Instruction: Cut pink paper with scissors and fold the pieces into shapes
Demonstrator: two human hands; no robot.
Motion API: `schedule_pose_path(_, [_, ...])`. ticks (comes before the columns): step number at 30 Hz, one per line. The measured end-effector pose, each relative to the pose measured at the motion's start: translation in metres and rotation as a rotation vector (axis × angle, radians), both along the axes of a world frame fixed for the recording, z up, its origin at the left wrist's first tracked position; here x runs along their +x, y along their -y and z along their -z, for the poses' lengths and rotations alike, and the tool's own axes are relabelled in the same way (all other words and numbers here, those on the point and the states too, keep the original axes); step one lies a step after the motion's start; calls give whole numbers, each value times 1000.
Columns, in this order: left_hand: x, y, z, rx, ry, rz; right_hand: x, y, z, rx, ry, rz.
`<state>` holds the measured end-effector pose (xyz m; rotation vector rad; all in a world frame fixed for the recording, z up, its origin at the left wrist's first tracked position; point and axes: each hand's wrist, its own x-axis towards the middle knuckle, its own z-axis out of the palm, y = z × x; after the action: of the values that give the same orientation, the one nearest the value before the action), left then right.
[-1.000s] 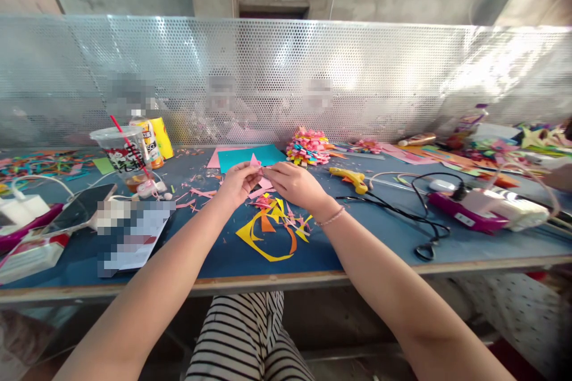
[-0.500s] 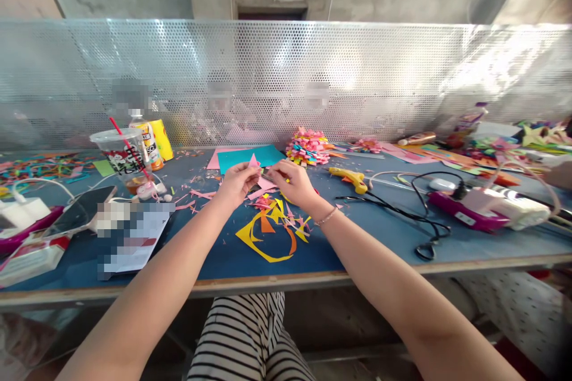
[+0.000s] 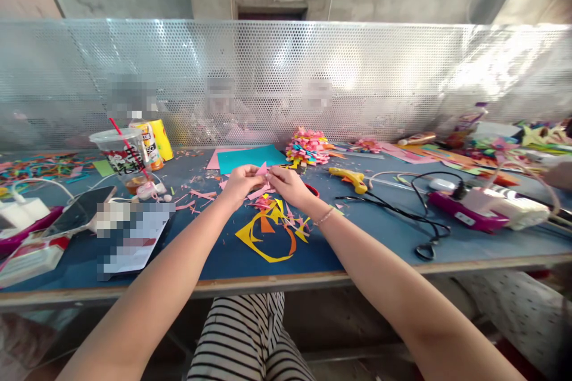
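Observation:
Between my two hands a small folded piece of pink paper [image 3: 262,169] sticks up. My left hand [image 3: 242,184] pinches it from the left with bent fingers. My right hand [image 3: 288,184] meets it from the right, its fingers pressed together at the paper. Yellow paper scraps [image 3: 250,243] and pink scraps [image 3: 202,194] lie on the blue table [image 3: 201,250] around and below the hands. A red loop [image 3: 312,190], perhaps a scissor handle, shows beside my right hand. Behind the hands lies a teal sheet [image 3: 245,159].
A ball of folded paper [image 3: 307,146] stands behind. Left are a plastic cup [image 3: 120,158], a bottle [image 3: 151,146] and a phone [image 3: 83,208]. A yellow glue gun [image 3: 348,178], black cable [image 3: 402,214] and purple power strip [image 3: 467,211] lie right. Another person's hand [image 3: 558,174] shows far right.
The pink paper has moved slightly right. My right hand has come closer to my left, and the fingers of both now meet at the paper.

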<state>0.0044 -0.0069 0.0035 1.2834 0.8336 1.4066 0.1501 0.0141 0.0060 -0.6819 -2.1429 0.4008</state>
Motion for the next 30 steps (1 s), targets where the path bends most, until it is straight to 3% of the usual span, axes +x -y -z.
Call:
schedule_pose_path(8, [-5, 0, -2, -207, 133, 114, 1, -3, 1, 39, 19, 21])
schedule_pose_path(14, [-5, -2, 0, -112, 27, 65, 2, -4, 2, 91, 39, 2])
schedule_pose_path(21, [-4, -3, 2, -16, -41, 44, -1, -4, 4, -95, -63, -37])
schedule_pose_path(27, [-3, -5, 5, -73, -20, 45, -4, -9, 6, 12, 7, 8])
schedule_pose_path(30, [-2, -6, 5, -109, -67, -46, -3, -9, 5, 53, 33, 21])
